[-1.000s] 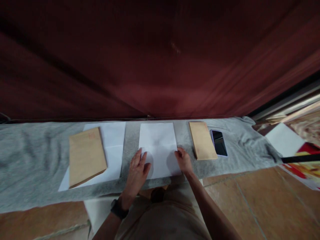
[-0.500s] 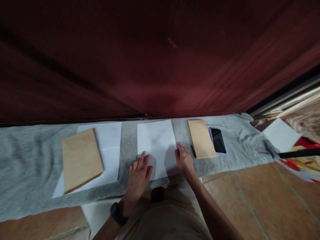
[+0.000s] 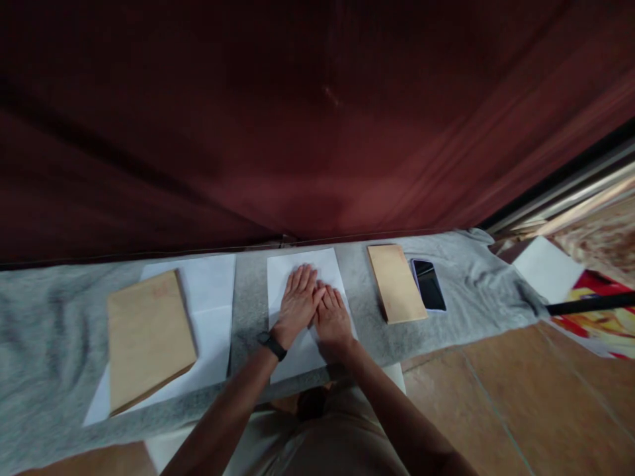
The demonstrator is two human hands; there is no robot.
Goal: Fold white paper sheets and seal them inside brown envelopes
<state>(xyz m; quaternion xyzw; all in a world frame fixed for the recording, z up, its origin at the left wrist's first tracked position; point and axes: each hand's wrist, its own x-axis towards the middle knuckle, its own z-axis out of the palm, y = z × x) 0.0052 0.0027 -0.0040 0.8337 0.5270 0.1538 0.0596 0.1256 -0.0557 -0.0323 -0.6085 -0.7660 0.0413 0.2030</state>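
Observation:
A white sheet of paper [image 3: 292, 360] lies on the grey cloth in front of me. My left hand [image 3: 297, 299] rests flat on its middle with the fingers stretched out, a dark watch on the wrist. Beside it, my right hand [image 3: 333, 319] also lies flat on the paper, fingers extended, and the two hands touch near the left thumb. To the right is a slim stack of brown envelopes [image 3: 397, 283]. A thicker brown stack [image 3: 149, 337] lies on more white paper [image 3: 214, 317] at the left.
A phone [image 3: 429, 284] lies right of the slim stack. The grey cloth [image 3: 251, 311] covers a long narrow surface against a dark red upright panel [image 3: 317, 165]. At the far right are a white card [image 3: 548, 268], a black bar [image 3: 595, 304] and colourful printed matter [image 3: 605, 330] above the tiled floor [image 3: 476, 396].
Both hands have moved from the paper's lower side edges onto its middle and come together. My right hand's curled fingers have straightened out. The view has shifted slightly.

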